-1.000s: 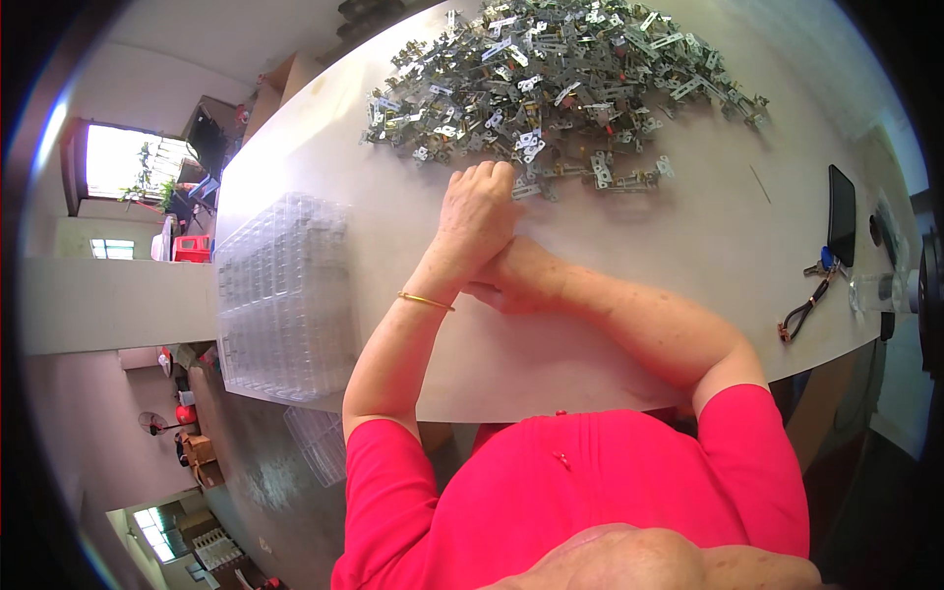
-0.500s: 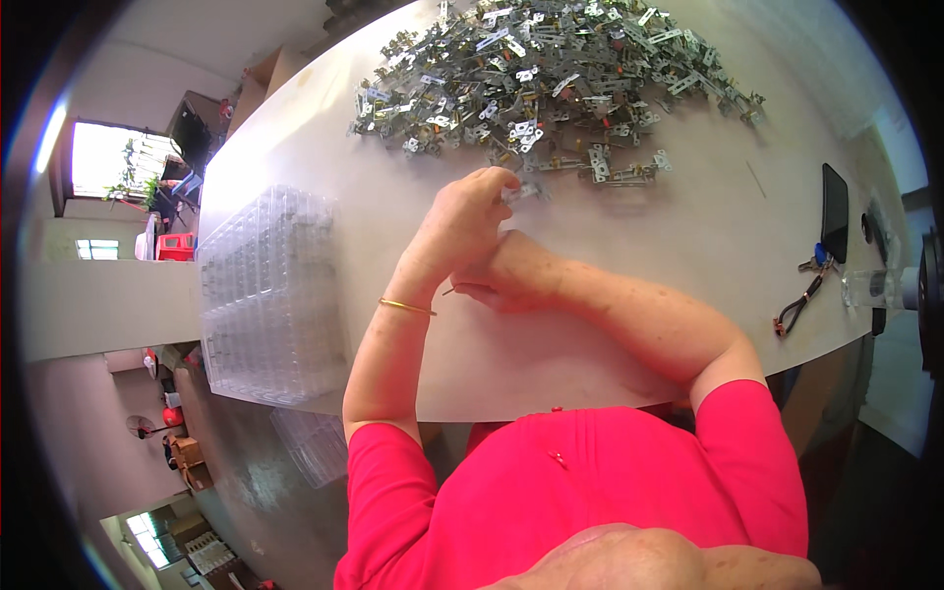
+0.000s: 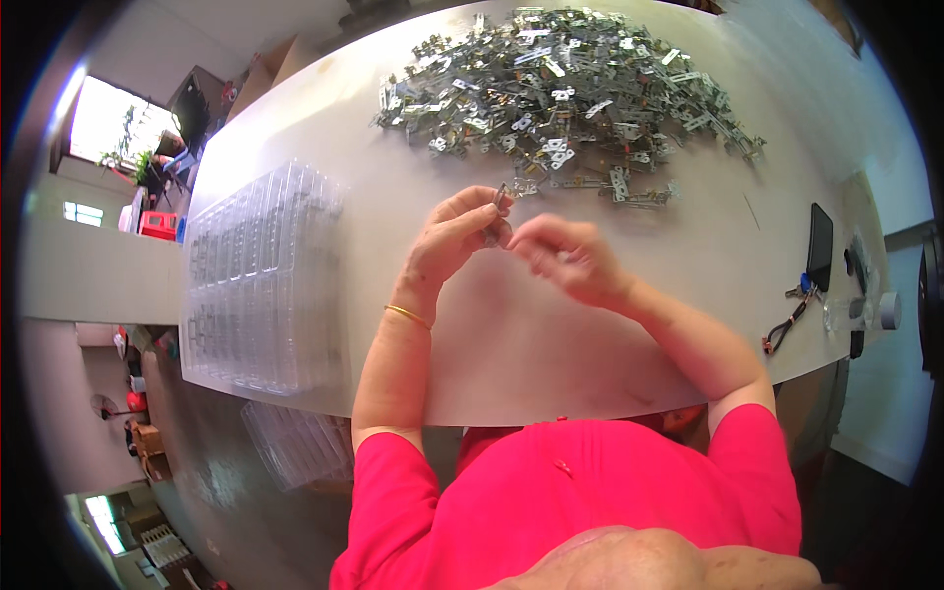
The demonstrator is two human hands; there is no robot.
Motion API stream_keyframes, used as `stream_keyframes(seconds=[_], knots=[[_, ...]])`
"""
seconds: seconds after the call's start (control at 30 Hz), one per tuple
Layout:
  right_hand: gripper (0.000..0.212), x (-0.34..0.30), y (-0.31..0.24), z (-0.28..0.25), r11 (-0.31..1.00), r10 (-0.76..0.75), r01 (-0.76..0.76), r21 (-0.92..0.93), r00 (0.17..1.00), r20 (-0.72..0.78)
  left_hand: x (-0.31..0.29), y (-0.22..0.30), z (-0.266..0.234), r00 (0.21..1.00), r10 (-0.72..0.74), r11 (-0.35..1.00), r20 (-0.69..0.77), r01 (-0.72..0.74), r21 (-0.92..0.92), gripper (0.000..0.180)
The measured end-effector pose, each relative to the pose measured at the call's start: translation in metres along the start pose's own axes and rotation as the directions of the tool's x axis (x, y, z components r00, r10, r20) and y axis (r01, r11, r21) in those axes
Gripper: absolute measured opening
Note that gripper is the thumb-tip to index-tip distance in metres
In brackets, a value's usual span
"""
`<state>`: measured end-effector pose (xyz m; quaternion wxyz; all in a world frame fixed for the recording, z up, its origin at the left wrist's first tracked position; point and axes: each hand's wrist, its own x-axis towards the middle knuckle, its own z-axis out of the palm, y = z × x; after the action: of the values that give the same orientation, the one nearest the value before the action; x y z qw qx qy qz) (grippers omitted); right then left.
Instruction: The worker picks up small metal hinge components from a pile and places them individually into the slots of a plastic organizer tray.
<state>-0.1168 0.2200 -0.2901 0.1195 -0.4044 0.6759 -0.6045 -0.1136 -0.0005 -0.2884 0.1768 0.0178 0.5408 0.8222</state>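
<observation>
Near the front of the heap, my left hand (image 3: pixel 447 241) is closed on a small metal bracket (image 3: pixel 501 195), whose end sticks up past the thumb and fingertips. My right hand (image 3: pixel 580 265) is just to its right, with fingers curled and fingertips close to the left hand's. Motion blurs this hand. A small pale spot shows between its fingers, but what it holds cannot be made out. Beyond both hands lies a big heap of small metal brackets (image 3: pixel 551 88), silver with some brass-coloured bits. A few loose brackets (image 3: pixel 639 192) lie at the heap's near edge.
Stacked clear plastic trays (image 3: pixel 261 285) stand on the table (image 3: pixel 413 383) at left; more clear trays (image 3: pixel 295 442) sit lower, beyond its edge. At right are a black phone (image 3: pixel 819 246), keys on a dark strap (image 3: pixel 787 320), a clear bottle (image 3: pixel 851 313) and a thin wire (image 3: pixel 752 211).
My hands were together, the right tucked under the left wrist with a thin rod showing there. The right has moved up and away; the left has turned, exposing the bracket. The view has shifted slightly.
</observation>
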Motion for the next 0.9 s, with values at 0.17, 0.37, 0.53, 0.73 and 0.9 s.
stream_keyframes(seconds=[0.17,0.37,0.53,0.73,0.9], knots=[[0.01,0.001,0.007,-0.008,0.95,0.282,-0.211,0.229,0.893,-0.35,-0.007,-0.008,0.008,0.992,0.008,1.0,-0.124,-0.005,0.026,0.018],[0.009,0.002,0.011,0.009,0.951,0.3,-0.237,0.2,0.868,-0.396,-0.011,-0.017,0.012,0.975,0.01,0.985,-0.222,0.029,0.169,0.021],[0.009,0.0,0.013,0.009,0.943,0.324,-0.258,0.211,0.857,-0.401,-0.01,-0.018,0.012,0.961,0.059,0.957,-0.271,0.023,0.29,0.023],[0.008,-0.004,0.017,0.008,0.961,0.278,-0.25,0.12,0.872,-0.403,-0.011,-0.023,0.014,0.943,0.146,0.895,-0.3,0.004,0.447,0.021],[0.014,-0.004,0.013,0.009,0.962,0.271,-0.261,0.083,0.867,-0.418,-0.011,-0.029,0.014,0.916,0.291,0.793,-0.276,-0.069,0.605,0.017]])
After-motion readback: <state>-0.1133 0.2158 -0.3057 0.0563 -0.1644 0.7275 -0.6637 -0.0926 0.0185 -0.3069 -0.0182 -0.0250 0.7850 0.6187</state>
